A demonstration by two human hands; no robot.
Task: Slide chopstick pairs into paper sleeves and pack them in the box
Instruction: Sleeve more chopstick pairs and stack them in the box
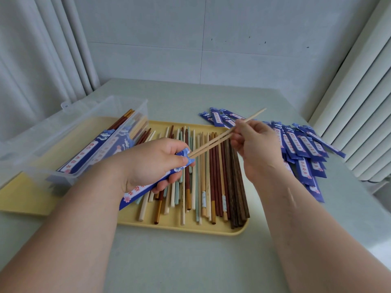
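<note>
While around sleeve (131,195), left hand (151,161) knuckles-up.

Left hand (152,163) low, right hand (254,149) higher (both tightly curled), forearms converging.

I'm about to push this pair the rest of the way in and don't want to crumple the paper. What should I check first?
1. Left hand grips the sleeve firmly: ok.
2. Right hand pinches the chopstick pair with both sticks side by side: ok.
3. Tips at the sleeve mouth, by the left thumb: ok. How deep they sit: cannot tell.
4. Pair runs roughly in line with the sleeve: ok.
5. Sleeve free of tears: cannot tell, since the hand covers its middle.
6. Space left in the box for this pair: ok.
</note>
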